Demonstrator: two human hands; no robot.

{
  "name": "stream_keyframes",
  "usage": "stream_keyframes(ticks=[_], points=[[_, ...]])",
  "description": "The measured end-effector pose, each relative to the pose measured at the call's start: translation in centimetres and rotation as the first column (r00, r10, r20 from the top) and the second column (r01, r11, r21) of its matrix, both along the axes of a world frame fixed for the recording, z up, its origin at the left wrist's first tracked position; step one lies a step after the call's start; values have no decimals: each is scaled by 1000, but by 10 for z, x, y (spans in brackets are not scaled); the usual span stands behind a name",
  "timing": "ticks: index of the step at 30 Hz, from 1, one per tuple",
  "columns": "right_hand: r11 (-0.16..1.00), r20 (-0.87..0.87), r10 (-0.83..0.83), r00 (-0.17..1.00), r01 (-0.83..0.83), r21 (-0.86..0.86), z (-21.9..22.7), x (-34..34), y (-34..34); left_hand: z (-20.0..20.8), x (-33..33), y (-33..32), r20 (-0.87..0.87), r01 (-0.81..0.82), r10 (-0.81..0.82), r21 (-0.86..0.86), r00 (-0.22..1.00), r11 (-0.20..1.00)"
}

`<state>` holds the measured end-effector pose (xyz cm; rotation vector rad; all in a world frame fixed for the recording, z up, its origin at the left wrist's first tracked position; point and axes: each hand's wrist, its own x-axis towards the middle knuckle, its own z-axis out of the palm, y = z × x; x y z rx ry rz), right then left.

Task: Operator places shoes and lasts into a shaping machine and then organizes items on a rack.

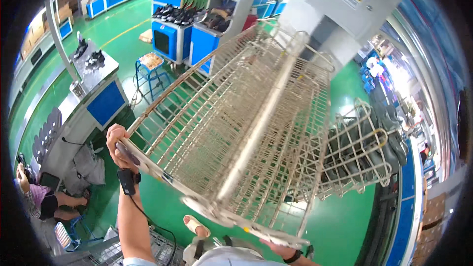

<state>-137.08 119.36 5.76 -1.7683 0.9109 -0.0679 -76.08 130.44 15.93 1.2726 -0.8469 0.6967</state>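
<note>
A tall metal wire rack (274, 118) with several stacked wire tiers fills the middle of the view. Its pale frame has rusty brown stretches, and a light pole runs down the middle. My left hand (119, 146) is closed round the rack's near left corner, with a dark device strapped to the wrist. At the near right corner, my right hand (278, 249) is at the rack's bottom edge. The frame hides part of its fingers, but it appears to grip there. Just beyond the rack on the right, a second wire rack (355, 156) holds several dark grey boot-like pieces (389, 150).
A grey machine box (352, 0) with a yellow warning sign stands ahead. Black shoes (180, 14) lie on a blue-and-white cabinet, near a blue stool (152, 64). On the left, another person (42, 197) sits by a workbench (96, 81). A long rail (382, 221) runs along the right.
</note>
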Motion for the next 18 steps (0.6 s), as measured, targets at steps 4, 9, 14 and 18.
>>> stream_keyframes(ticks=[4, 9, 14, 18], points=[[996, -151, 54, 987, -44, 72, 25, 60, 11, -18, 67, 12, 13, 13, -14, 8, 1000, 1000], [995, -205, 63, 977, -47, 83, 22, 127, 20, -12, 153, -9, 14, 93, -95, 99, 995, 991], [995, -227, 62, 972, -42, 92, 10, 182, 25, -14, 218, -40, -63, 180, -179, 4, 982, 984], [996, -231, 31, 972, -12, 83, 10, 224, 33, -17, 272, -44, -21, 241, -241, -4, 970, 971]])
